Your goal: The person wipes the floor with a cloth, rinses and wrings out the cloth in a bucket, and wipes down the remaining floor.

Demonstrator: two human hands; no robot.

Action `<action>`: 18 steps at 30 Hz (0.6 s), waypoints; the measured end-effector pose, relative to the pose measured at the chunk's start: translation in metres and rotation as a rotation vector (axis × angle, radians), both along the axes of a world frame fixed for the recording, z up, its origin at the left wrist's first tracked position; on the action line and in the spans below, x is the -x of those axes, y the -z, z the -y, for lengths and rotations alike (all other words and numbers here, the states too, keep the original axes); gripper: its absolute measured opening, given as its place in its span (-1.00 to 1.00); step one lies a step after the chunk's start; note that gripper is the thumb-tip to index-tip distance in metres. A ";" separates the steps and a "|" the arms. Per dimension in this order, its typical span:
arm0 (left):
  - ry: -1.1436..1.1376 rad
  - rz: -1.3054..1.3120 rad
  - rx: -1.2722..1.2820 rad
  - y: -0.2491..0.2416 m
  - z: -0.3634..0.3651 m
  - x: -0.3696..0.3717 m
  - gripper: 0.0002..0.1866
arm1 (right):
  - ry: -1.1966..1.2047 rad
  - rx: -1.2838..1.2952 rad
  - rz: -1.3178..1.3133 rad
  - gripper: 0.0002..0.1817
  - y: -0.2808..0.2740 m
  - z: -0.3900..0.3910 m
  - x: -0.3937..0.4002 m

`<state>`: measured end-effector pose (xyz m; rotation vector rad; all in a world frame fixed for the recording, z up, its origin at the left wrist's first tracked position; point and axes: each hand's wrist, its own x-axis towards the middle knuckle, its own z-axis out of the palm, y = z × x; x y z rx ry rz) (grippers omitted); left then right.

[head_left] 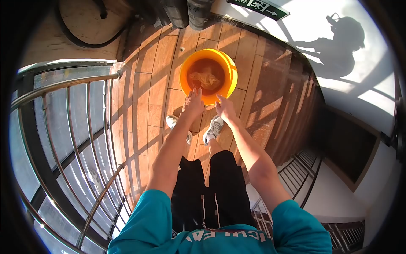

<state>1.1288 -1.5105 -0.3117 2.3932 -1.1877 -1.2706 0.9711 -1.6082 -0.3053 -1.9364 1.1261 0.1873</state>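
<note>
A yellow bucket (231, 78) stands on the wooden floor ahead of my feet. Brownish water (194, 67) fills part of it, and a crumpled tan cloth (205, 78) lies in the water. My left hand (194, 104) is at the near left of the rim, its fingers stretched forward over the edge and holding nothing. At the near right of the rim is my right hand (226, 108), fingers apart and the fingertips right by the edge.
Metal railings (67, 122) run along the windows on the left. Dark pipes (198, 15) stand beyond the bucket, and a black hose (76, 40) curves at the upper left. A green exit sign (259, 7) hangs on the white wall. My shoes (213, 128) are close behind the bucket.
</note>
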 end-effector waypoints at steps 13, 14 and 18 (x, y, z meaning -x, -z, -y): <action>0.413 0.233 0.019 0.140 0.043 -0.026 -0.20 | -0.041 0.070 0.140 -0.39 0.135 0.043 -0.068; 0.464 0.244 -0.015 0.160 0.044 -0.031 -0.20 | -0.125 0.108 0.096 -0.35 0.161 0.046 -0.074; 0.506 0.329 -0.130 0.196 0.039 -0.026 -0.25 | -0.194 -0.019 0.036 -0.18 0.252 0.052 -0.087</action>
